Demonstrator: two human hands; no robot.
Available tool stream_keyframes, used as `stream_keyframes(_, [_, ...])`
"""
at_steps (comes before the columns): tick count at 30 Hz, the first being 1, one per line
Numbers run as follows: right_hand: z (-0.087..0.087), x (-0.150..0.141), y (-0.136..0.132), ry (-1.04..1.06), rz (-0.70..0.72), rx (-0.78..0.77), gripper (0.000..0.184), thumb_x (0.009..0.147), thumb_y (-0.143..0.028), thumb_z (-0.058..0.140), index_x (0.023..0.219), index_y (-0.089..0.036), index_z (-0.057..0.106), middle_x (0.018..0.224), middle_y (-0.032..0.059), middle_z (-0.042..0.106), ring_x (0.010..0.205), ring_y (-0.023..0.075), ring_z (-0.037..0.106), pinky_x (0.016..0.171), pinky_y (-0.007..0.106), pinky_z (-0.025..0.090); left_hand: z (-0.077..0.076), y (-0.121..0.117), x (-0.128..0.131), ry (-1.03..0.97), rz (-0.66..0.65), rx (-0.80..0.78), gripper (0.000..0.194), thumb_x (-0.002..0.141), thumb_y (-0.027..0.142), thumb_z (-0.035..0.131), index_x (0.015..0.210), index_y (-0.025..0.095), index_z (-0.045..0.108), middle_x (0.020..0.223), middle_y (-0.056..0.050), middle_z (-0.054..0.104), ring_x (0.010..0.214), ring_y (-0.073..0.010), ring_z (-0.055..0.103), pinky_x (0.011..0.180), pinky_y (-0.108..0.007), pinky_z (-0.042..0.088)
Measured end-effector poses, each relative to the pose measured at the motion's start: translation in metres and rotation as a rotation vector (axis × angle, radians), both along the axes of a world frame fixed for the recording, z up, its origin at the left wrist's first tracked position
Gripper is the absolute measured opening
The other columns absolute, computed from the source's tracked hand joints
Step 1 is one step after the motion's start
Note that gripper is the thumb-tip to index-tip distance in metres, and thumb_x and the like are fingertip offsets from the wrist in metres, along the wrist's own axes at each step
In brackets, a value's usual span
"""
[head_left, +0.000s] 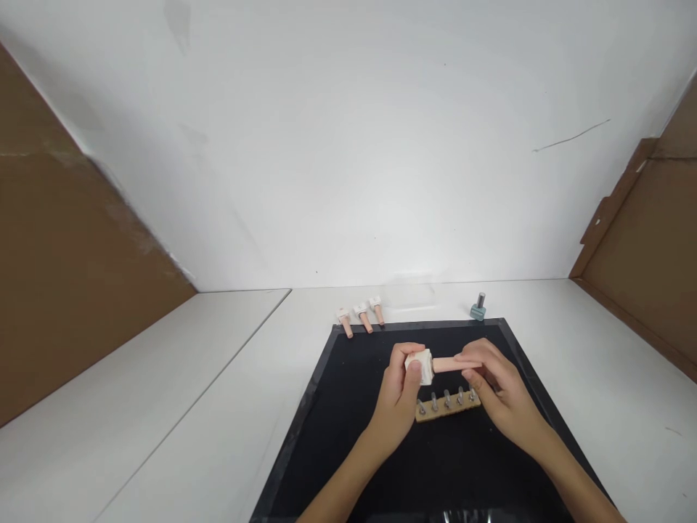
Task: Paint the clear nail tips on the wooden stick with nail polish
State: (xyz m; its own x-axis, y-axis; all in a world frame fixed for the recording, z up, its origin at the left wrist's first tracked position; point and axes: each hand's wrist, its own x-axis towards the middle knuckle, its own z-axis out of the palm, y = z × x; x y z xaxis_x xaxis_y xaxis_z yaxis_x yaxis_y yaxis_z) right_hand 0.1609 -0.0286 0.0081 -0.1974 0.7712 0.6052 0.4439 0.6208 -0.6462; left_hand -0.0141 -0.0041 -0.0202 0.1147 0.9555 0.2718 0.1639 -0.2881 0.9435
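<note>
Between my two hands is a nail polish bottle, lying sideways above a black mat [348, 407]. My left hand [400, 385] grips its white square body [425, 367] between thumb and fingers. A long pink cap [447, 365] points right, and my right hand [493, 378] pinches its far end. Whether the cap is loosened I cannot tell. Just below, a tan strip [449, 408] lies on the mat, bearing a row of several small shiny upright pegs. My right fingers partly cover its right end.
Along the mat's back edge lie three similar pink-capped bottles [362, 317]. At the back right stands a blue-grey bottle [478, 311] with a silver cap. A clear flat piece [408, 296] rests near the white wall. Brown cardboard panels [70, 240] flank the white table [218, 363].
</note>
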Motion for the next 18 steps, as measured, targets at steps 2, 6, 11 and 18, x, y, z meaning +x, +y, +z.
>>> stream_keyframes(2, [0.0000, 0.0000, -0.0008, 0.026, 0.000, -0.058, 0.013, 0.092, -0.022, 0.048, 0.102, -0.022, 0.057, 0.082, 0.0033, 0.060, 0.063, 0.0155, 0.061, 0.054, 0.024, 0.051, 0.0008, 0.0000, -0.0010, 0.027, -0.027, 0.020, 0.055, 0.085, 0.067, 0.031, 0.099, 0.019, 0.053, 0.073, 0.000, 0.051, 0.062, -0.0161, 0.047, 0.059, -0.029, 0.039])
stream_keyframes(6, [0.0022, 0.0000, -0.0017, -0.031, -0.058, -0.049, 0.013, 0.093, -0.019, 0.045, 0.093, -0.022, 0.058, 0.070, 0.0006, 0.061, 0.055, 0.0146, 0.058, 0.049, 0.023, 0.048, 0.0019, -0.0004, -0.0022, 0.043, -0.080, 0.029, 0.055, 0.084, 0.068, 0.032, 0.098, 0.019, 0.053, 0.071, 0.001, 0.051, 0.061, -0.0160, 0.047, 0.058, -0.028, 0.039])
stream_keyframes(11, [0.0042, 0.0014, -0.0032, -0.090, -0.020, 0.138, 0.022, 0.092, -0.010, 0.042, 0.088, -0.024, 0.058, 0.084, 0.0048, 0.060, 0.073, 0.0178, 0.063, 0.059, 0.026, 0.052, 0.0017, 0.0003, -0.0010, -0.007, -0.040, -0.003, 0.055, 0.082, 0.070, 0.034, 0.094, 0.020, 0.054, 0.078, -0.002, 0.055, 0.066, -0.0168, 0.050, 0.062, -0.029, 0.041])
stream_keyframes(18, [0.0019, 0.0037, -0.0053, -0.082, -0.061, 0.012, 0.017, 0.093, -0.017, 0.047, 0.108, -0.024, 0.054, 0.085, 0.0035, 0.065, 0.061, 0.0142, 0.063, 0.055, 0.023, 0.053, 0.0014, 0.0035, 0.0024, -0.038, -0.044, -0.026, 0.057, 0.080, 0.072, 0.036, 0.093, 0.019, 0.055, 0.076, -0.001, 0.054, 0.064, -0.0160, 0.049, 0.061, -0.029, 0.041])
